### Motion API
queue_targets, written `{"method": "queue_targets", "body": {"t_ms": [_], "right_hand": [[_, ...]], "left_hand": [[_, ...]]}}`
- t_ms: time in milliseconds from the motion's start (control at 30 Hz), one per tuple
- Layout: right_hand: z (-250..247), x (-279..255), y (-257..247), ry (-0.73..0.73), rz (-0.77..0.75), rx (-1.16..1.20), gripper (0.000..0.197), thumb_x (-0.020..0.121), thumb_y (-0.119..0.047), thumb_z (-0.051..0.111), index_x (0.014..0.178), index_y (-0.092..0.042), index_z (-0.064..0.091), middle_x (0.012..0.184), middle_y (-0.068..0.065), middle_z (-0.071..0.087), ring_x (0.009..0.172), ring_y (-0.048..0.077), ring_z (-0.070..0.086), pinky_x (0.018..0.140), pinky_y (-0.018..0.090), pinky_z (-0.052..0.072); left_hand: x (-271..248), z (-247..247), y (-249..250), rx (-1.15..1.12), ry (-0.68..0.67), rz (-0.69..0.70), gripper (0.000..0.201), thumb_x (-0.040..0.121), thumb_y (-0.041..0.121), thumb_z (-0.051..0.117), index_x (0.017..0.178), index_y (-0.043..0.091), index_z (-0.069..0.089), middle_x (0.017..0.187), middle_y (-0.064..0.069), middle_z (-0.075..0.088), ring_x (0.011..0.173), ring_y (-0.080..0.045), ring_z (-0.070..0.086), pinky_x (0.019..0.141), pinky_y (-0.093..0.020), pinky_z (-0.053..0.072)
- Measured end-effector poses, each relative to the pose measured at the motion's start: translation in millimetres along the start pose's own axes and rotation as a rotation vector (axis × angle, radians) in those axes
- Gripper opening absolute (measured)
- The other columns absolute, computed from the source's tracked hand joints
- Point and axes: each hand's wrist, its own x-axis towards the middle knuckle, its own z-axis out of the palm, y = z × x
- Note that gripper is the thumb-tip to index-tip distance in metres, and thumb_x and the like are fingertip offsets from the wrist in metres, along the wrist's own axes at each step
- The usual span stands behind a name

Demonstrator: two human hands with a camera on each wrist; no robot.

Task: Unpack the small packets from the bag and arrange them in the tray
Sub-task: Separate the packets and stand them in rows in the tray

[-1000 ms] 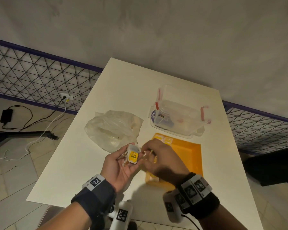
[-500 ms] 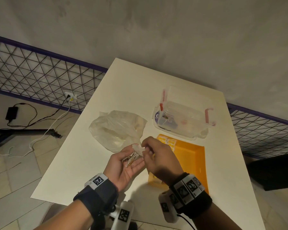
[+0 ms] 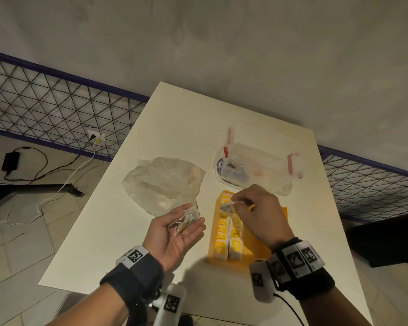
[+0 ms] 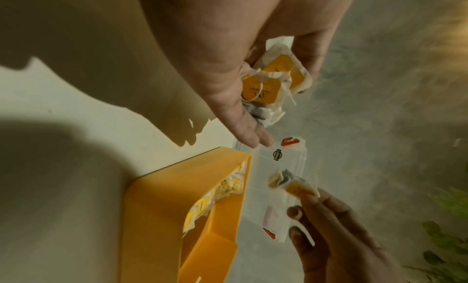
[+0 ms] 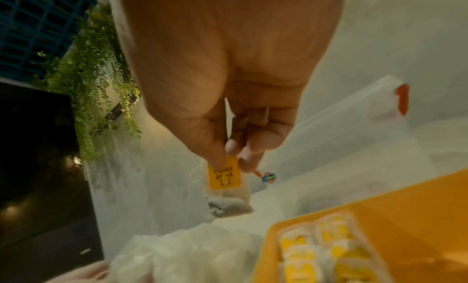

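My left hand [image 3: 191,215] is palm up over the table's front, fingers cupped round several small packets [image 3: 185,222] with yellow labels [image 4: 266,87]. To its right, my right hand [image 3: 233,201] pinches a single packet [image 5: 224,177] by its top edge; it hangs above the far end of the yellow tray [image 3: 271,222]. Two rows of packets [image 3: 229,236] lie along the tray's left side. The clear plastic bag [image 3: 160,182] lies crumpled just beyond my left hand.
A clear lidded container [image 3: 257,165] with red latches stands behind the tray. The white table [image 3: 174,128] ends close to my wrists. Off its left side are a wire fence and cables on the floor; a dark object [image 3: 386,238] sits off its right side.
My right hand has drawn one packet away from the bundle in my left hand and carried it right, over the tray. The left hand stayed in place with the other packets.
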Motion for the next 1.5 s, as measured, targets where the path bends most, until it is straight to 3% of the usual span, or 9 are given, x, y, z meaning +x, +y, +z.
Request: {"method": "queue_targets", "body": {"t_ms": [100, 233, 367, 567, 867, 967, 1133, 1267, 1500], "right_hand": [[-12.8, -0.5, 17.4, 0.014, 0.028, -0.093, 0.004, 0.084, -0.015, 0.073, 0.086, -0.018, 0.074, 0.093, -0.005, 0.056, 0.081, 0.011, 0.059, 0.073, 0.026, 0.05], [-13.7, -14.5, 22.4, -0.177, 0.08, -0.145, 0.006, 0.086, -0.016, 0.068, 0.083, -0.021, 0.066, 0.094, -0.006, 0.061, 0.087, 0.011, 0.059, 0.078, 0.028, 0.049], [-15.9, -22.4, 38.0, -0.158, 0.153, -0.088, 0.013, 0.083, -0.021, 0.071, 0.075, -0.02, 0.06, 0.072, -0.005, 0.063, 0.07, 0.011, 0.057, 0.065, 0.035, 0.047], [-1.3, -34.6, 48.8, -0.389, 0.126, -0.061, 0.022, 0.083, -0.009, 0.06, 0.072, -0.027, 0.056, 0.065, -0.008, 0.054, 0.062, 0.005, 0.047, 0.058, 0.026, 0.035], [11.9, -37.8, 49.3, -0.621, 0.353, 0.028, 0.01, 0.086, -0.01, 0.055, 0.085, -0.012, 0.064, 0.081, 0.008, 0.068, 0.07, 0.016, 0.066, 0.059, 0.027, 0.052], [15.7, -37.8, 49.2, -0.674, 0.312, -0.011, 0.024, 0.09, -0.007, 0.047, 0.078, -0.021, 0.062, 0.081, -0.002, 0.064, 0.066, 0.005, 0.059, 0.055, 0.018, 0.048], [26.4, -37.4, 55.4, -0.624, 0.204, -0.075, 0.023, 0.09, -0.009, 0.056, 0.088, -0.025, 0.073, 0.082, -0.019, 0.056, 0.074, -0.008, 0.053, 0.063, 0.005, 0.036], [35.7, -40.3, 62.8, -0.551, 0.213, -0.15, 0.015, 0.085, -0.016, 0.063, 0.091, -0.029, 0.068, 0.087, -0.015, 0.049, 0.085, 0.007, 0.047, 0.065, 0.013, 0.03], [42.5, -42.6, 62.0, -0.504, 0.279, -0.14, 0.021, 0.08, -0.018, 0.07, 0.08, -0.021, 0.049, 0.092, 0.0, 0.061, 0.085, 0.018, 0.055, 0.066, 0.026, 0.042]], "left_hand": [[-0.4, -0.8, -0.1, -0.002, 0.009, -0.009, 0.04, 0.072, 0.012, 0.06, 0.111, 0.007, 0.065, 0.105, -0.024, 0.066, 0.096, -0.037, 0.071, 0.078, -0.046, 0.059], [0.5, -2.0, -0.9, 0.0, 0.015, -0.017, 0.038, 0.074, 0.011, 0.058, 0.111, 0.007, 0.065, 0.107, -0.025, 0.064, 0.096, -0.037, 0.071, 0.076, -0.044, 0.061], [1.5, -0.8, -2.7, -0.001, 0.017, -0.019, 0.039, 0.074, 0.012, 0.058, 0.112, 0.007, 0.064, 0.107, -0.025, 0.064, 0.095, -0.037, 0.071, 0.077, -0.045, 0.06], [2.5, -1.2, -3.7, -0.002, 0.017, -0.021, 0.037, 0.075, 0.012, 0.058, 0.111, 0.006, 0.065, 0.108, -0.025, 0.064, 0.096, -0.038, 0.071, 0.078, -0.046, 0.06], [0.2, -1.9, -4.8, 0.01, 0.018, -0.013, 0.039, 0.076, 0.012, 0.058, 0.113, 0.006, 0.064, 0.105, -0.025, 0.065, 0.098, -0.038, 0.07, 0.08, -0.046, 0.059], [-0.8, -1.2, -6.3, 0.017, 0.022, -0.019, 0.038, 0.076, 0.012, 0.057, 0.114, 0.006, 0.064, 0.108, -0.026, 0.065, 0.099, -0.038, 0.07, 0.079, -0.046, 0.059], [-1.8, -0.4, -9.2, 0.016, 0.029, -0.032, 0.042, 0.076, 0.013, 0.058, 0.118, 0.007, 0.064, 0.109, -0.027, 0.065, 0.1, -0.038, 0.069, 0.079, -0.046, 0.059], [-2.7, 0.0, -10.7, 0.013, 0.022, -0.03, 0.047, 0.076, 0.012, 0.059, 0.122, 0.006, 0.062, 0.116, -0.028, 0.062, 0.104, -0.039, 0.068, 0.081, -0.047, 0.058], [-3.3, 0.8, -14.3, 0.016, 0.023, -0.036, 0.043, 0.078, 0.012, 0.06, 0.121, 0.004, 0.063, 0.123, -0.027, 0.059, 0.112, -0.041, 0.064, 0.084, -0.049, 0.056]]}}
